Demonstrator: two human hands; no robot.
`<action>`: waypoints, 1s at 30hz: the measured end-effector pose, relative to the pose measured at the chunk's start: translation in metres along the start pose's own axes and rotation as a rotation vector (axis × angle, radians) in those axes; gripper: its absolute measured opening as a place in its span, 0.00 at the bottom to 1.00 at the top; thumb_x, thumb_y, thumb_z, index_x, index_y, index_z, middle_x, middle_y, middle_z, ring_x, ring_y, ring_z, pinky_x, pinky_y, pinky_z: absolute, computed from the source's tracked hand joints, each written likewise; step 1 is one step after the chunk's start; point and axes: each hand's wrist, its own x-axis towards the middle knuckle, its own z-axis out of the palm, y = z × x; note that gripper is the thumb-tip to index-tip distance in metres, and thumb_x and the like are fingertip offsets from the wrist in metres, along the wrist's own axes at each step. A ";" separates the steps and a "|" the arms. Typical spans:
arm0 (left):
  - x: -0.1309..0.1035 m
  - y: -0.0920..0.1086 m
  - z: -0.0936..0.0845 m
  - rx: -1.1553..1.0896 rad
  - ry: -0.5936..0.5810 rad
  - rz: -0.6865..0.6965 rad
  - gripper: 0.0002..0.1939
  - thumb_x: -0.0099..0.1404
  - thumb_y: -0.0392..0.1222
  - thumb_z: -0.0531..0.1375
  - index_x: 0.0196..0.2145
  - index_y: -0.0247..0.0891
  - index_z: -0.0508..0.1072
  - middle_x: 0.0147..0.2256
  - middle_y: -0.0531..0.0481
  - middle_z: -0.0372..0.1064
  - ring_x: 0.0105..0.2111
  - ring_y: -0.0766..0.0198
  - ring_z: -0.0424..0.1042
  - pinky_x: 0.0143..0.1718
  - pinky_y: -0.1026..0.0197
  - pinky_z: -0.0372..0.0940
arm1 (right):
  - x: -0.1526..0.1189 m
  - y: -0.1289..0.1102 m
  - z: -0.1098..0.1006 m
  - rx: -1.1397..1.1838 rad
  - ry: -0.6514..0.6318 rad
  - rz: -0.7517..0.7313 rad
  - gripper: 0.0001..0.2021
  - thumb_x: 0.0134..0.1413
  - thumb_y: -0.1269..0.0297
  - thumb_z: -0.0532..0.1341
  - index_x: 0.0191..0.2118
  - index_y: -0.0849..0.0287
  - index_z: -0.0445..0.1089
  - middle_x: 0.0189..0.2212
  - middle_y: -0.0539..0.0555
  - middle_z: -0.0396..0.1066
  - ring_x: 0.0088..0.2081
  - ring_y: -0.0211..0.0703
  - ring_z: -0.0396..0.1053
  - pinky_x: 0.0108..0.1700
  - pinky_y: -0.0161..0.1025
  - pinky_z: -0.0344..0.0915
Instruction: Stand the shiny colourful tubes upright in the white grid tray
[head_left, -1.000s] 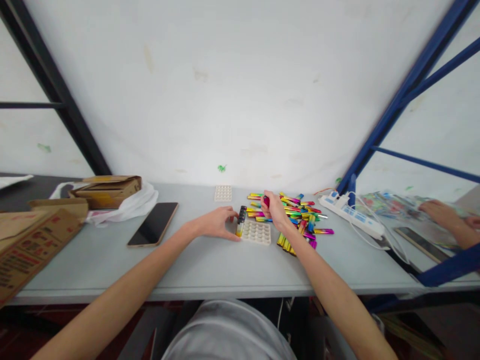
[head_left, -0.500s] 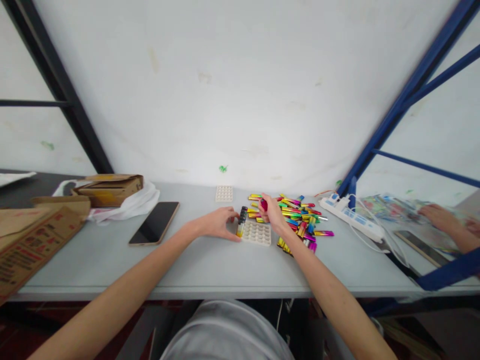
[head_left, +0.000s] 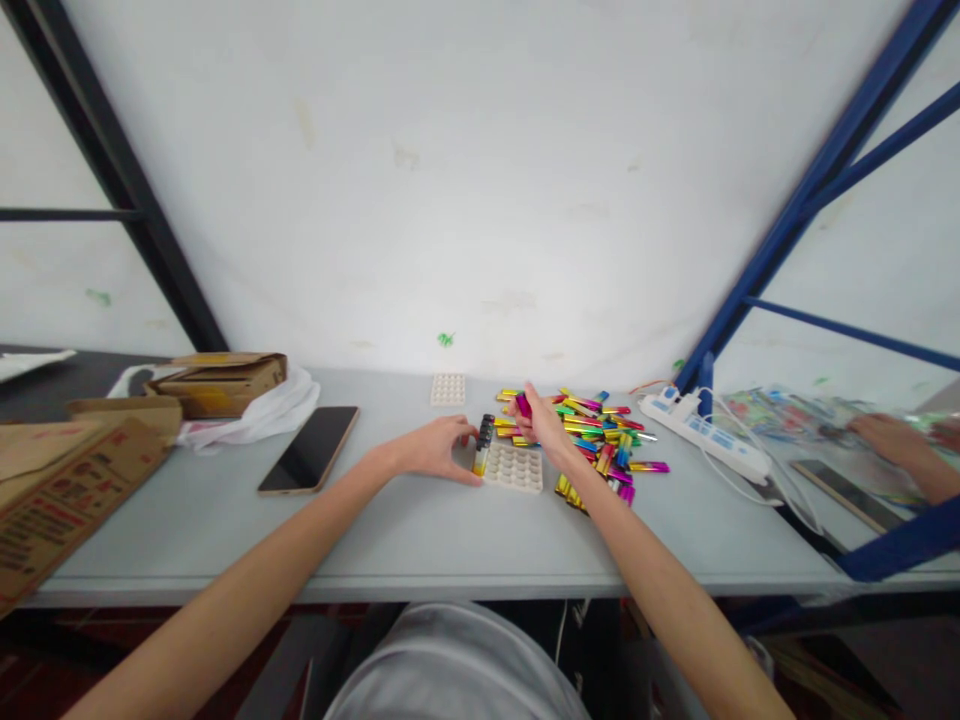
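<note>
Grasping a magenta piece (head_left: 523,405) in the right hand (head_left: 546,432); curving the left hand (head_left: 435,447) beside one upright, black-topped row (head_left: 485,435) in the near tray (head_left: 517,470), grip unclear; leaving many loose pieces (head_left: 649,467) lying on the desk (head_left: 420,540).

Right hand (head_left: 543,430) gripping magenta piece (head_left: 523,404) near pile (head_left: 602,432).

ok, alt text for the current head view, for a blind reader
Right hand holds a shiny magenta piece by a colourful pile; left hand curves beside a black-topped row in a pale gridded tray. Phone at left.
</note>
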 end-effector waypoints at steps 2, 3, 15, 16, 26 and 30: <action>0.000 0.000 0.000 0.009 0.003 0.004 0.34 0.53 0.71 0.69 0.43 0.38 0.76 0.39 0.46 0.71 0.39 0.52 0.72 0.41 0.58 0.66 | 0.001 0.002 0.000 0.007 0.004 -0.010 0.20 0.68 0.57 0.64 0.60 0.60 0.70 0.57 0.59 0.71 0.52 0.52 0.74 0.52 0.53 0.75; 0.000 -0.001 0.000 0.013 0.005 0.006 0.34 0.54 0.71 0.69 0.42 0.37 0.76 0.39 0.45 0.71 0.39 0.52 0.72 0.40 0.58 0.66 | 0.002 0.004 -0.001 0.006 0.007 -0.020 0.19 0.68 0.56 0.64 0.59 0.60 0.70 0.56 0.59 0.71 0.52 0.51 0.74 0.52 0.53 0.75; -0.001 0.000 0.001 0.015 0.006 0.002 0.34 0.54 0.71 0.69 0.43 0.37 0.75 0.40 0.45 0.71 0.38 0.53 0.72 0.41 0.57 0.65 | 0.003 0.023 -0.015 -0.099 -0.095 -0.167 0.17 0.61 0.47 0.66 0.41 0.57 0.70 0.34 0.53 0.78 0.37 0.45 0.77 0.39 0.39 0.71; -0.001 0.000 0.001 0.014 0.003 0.001 0.34 0.54 0.71 0.69 0.43 0.37 0.75 0.40 0.45 0.71 0.38 0.53 0.72 0.40 0.57 0.65 | 0.003 0.023 -0.016 -0.122 -0.087 -0.156 0.16 0.60 0.48 0.66 0.42 0.56 0.69 0.34 0.53 0.78 0.36 0.45 0.77 0.39 0.39 0.71; 0.001 -0.002 0.003 0.027 0.019 0.001 0.35 0.53 0.72 0.69 0.42 0.38 0.76 0.39 0.46 0.71 0.37 0.52 0.72 0.41 0.56 0.66 | 0.002 0.026 -0.016 -0.296 -0.106 -0.280 0.11 0.62 0.54 0.66 0.38 0.55 0.66 0.37 0.53 0.77 0.37 0.46 0.77 0.39 0.41 0.70; 0.000 -0.003 0.004 0.025 0.017 -0.001 0.35 0.53 0.72 0.69 0.42 0.38 0.75 0.38 0.46 0.71 0.37 0.52 0.72 0.40 0.56 0.66 | 0.000 0.020 -0.017 -0.435 -0.157 -0.341 0.09 0.61 0.58 0.67 0.37 0.55 0.69 0.33 0.52 0.77 0.35 0.46 0.75 0.38 0.39 0.67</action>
